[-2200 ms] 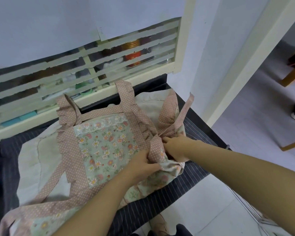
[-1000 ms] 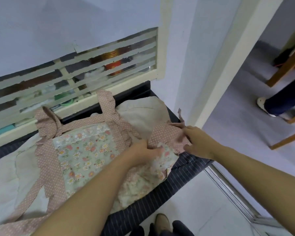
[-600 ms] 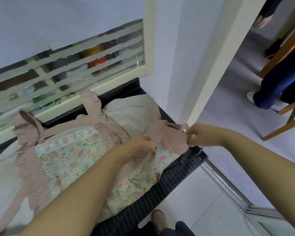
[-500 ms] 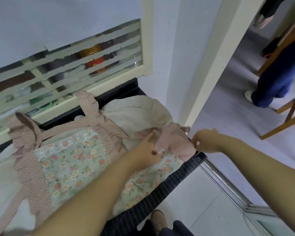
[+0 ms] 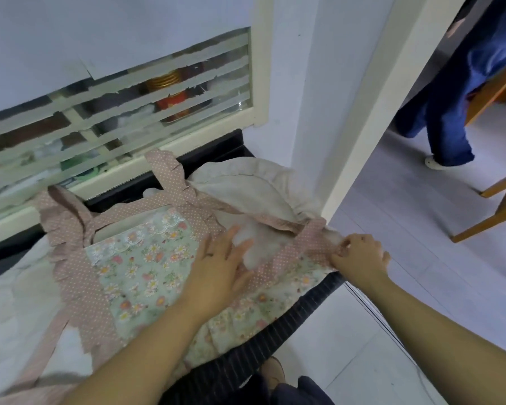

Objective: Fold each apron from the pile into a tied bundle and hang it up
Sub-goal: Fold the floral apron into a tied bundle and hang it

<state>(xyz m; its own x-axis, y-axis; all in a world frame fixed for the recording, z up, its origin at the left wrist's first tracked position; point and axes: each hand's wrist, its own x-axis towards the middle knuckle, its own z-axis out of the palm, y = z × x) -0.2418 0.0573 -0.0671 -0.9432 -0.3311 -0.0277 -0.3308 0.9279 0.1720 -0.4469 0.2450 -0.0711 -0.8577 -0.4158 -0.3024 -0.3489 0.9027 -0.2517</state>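
readable text: none | labels: none legible | red tin behind window slats: marking too blurred

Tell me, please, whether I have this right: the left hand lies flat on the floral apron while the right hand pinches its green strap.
Not quite: the strap is pink with white dots, not green. The head view shows the left hand lying flat on the floral apron while the right hand pinches that strap.

left hand flat on apron | right hand pinches pink dotted strap
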